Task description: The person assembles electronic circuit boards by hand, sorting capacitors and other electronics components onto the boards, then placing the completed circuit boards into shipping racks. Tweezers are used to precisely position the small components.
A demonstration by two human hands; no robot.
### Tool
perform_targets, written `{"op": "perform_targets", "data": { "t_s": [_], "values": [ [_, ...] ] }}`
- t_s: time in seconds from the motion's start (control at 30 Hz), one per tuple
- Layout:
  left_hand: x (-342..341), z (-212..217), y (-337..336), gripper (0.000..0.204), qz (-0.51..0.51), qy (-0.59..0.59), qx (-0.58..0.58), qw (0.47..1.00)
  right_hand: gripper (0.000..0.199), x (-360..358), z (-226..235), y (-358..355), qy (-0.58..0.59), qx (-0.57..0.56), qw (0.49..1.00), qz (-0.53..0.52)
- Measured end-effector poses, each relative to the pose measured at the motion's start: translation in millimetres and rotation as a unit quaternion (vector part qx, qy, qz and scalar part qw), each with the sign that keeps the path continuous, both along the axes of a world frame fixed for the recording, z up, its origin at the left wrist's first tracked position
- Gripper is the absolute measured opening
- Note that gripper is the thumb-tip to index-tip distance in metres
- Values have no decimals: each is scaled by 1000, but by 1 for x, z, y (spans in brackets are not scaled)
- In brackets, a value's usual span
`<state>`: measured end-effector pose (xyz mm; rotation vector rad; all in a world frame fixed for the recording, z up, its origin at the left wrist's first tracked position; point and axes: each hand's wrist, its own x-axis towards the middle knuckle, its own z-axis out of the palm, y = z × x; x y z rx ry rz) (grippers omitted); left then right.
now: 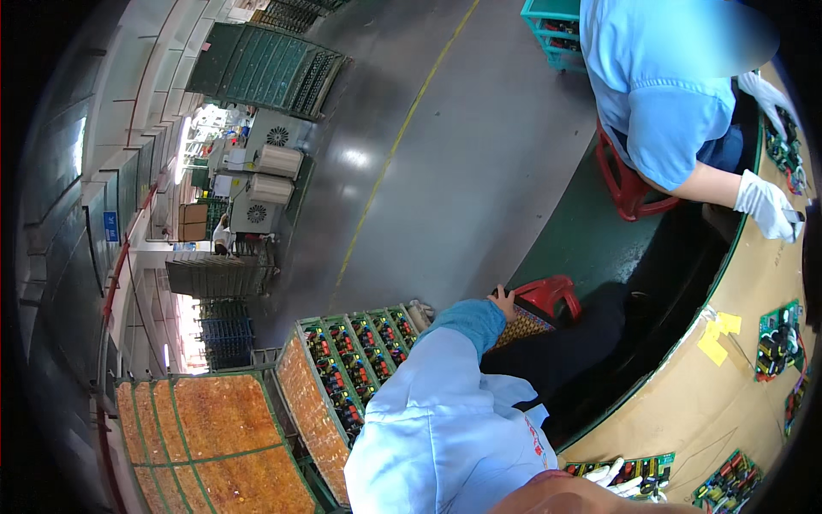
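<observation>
the left hand (504,303) touches the patterned seat (522,327); the white-gloved right hand (610,474) overlies a circuit board (651,469) on the desk (685,403). whether either's fingers grasp cannot be told; light edge holds should suit the board.

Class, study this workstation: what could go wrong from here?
The light-blue sleeve appears close to the board-filled rack, so an arm movement might knock components. The white-gloved fingers are over a green circuit board near the bench edge; a careless nudge could perhaps tip it off.
</observation>
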<state>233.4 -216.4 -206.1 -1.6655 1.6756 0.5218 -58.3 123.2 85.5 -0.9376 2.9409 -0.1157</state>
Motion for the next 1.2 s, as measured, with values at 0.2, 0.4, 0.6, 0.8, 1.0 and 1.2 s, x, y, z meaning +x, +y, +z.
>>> {"op": "perform_targets", "data": {
  "t_s": [0.2, 0.4, 0.6, 0.8, 1.0, 1.2],
  "values": [
    [-17, 2, -13, 90, 5, -32, 91, 995, 36, 6, 4, -7, -86, 24, 993, -77],
    [-3, -17, 2, 91, -47, -49, 73, 995, 41, -2, 3, -12, -116, 22, 990, -81],
    [-18, -53, 46, 84, -3, -13, 5, 1000, 41, 1, 0, -15, -6, 31, 999, -37],
    [26, -113, 51, 77, 107, 58, 117, 986, 42, -4, -8, -12, 84, 19, 996, -14],
    [-71, -60, 9, 77, 9, 92, 339, 936, 22, 0, 5, -14, 11, -66, 996, -67],
    [-61, -83, -6, 64, -169, 177, 389, 888, 32, 7, -44, 32, 161, -54, 985, 37]
  ]
}}
